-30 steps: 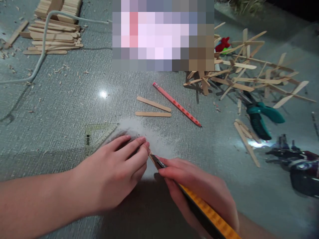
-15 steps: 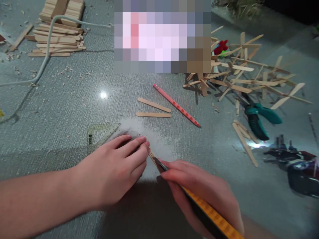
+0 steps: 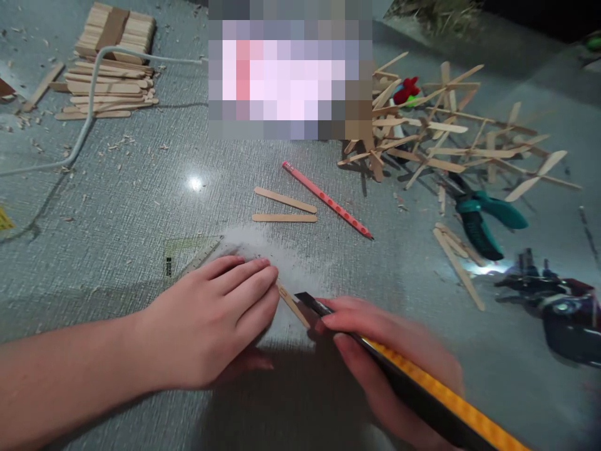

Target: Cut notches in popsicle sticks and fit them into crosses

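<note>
My left hand (image 3: 211, 322) presses a thin wooden stick (image 3: 293, 305) down on the table, its fingers together over one end. The free part of the stick slants out to the lower right and shows a small cut mark. My right hand (image 3: 389, 357) is wrapped round a yellow and black utility knife (image 3: 422, 388). The knife's dark blade (image 3: 307, 302) points left, just beside the stick and apart from it. Under my left fingers lies a clear set square (image 3: 176, 257), partly hidden. White powder (image 3: 291, 263) surrounds the fingertips.
Two wooden sticks (image 3: 284, 218) and a pink pencil (image 3: 328, 200) lie ahead. Crossed-stick structures (image 3: 451, 150), teal pliers (image 3: 479, 225) and a dark tool (image 3: 568, 319) are at right. Stick stacks (image 3: 110, 88) and a white cable (image 3: 87, 119) are at upper left. A blurred patch covers the top middle.
The knife blade has come off the stick and moved slightly right with my right hand, uncovering more of the stick. My left hand stays almost where it was.
</note>
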A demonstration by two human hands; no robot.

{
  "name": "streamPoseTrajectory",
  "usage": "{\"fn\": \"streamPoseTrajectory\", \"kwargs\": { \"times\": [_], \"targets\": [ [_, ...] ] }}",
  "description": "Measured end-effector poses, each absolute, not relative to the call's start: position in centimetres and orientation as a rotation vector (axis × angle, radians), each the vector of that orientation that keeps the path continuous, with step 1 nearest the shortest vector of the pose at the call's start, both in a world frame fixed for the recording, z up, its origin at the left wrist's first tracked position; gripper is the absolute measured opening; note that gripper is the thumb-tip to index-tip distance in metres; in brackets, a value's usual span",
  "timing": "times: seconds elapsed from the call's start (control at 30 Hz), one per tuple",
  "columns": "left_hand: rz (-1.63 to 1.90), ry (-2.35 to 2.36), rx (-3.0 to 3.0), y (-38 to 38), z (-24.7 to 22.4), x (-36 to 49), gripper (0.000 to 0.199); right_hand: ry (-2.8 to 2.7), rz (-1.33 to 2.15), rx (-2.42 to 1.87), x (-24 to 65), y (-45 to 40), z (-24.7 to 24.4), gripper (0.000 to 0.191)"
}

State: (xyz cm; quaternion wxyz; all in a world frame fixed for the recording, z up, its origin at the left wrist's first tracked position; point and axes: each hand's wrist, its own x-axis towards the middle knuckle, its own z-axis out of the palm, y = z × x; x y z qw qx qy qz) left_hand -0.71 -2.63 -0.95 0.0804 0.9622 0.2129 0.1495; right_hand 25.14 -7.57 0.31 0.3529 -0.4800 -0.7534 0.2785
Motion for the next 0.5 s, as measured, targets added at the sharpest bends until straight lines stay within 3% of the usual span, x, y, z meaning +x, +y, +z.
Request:
{"fn": "streamPoseTrajectory", "kwargs": {
  "times": [0.5],
  "targets": [
    [0.554,0.597,2.810,-2.47,-0.37,-0.45,0.037,-1.857,0.752,-1.259,25.44,-8.02,-0.01,0.024]
  ]
}}
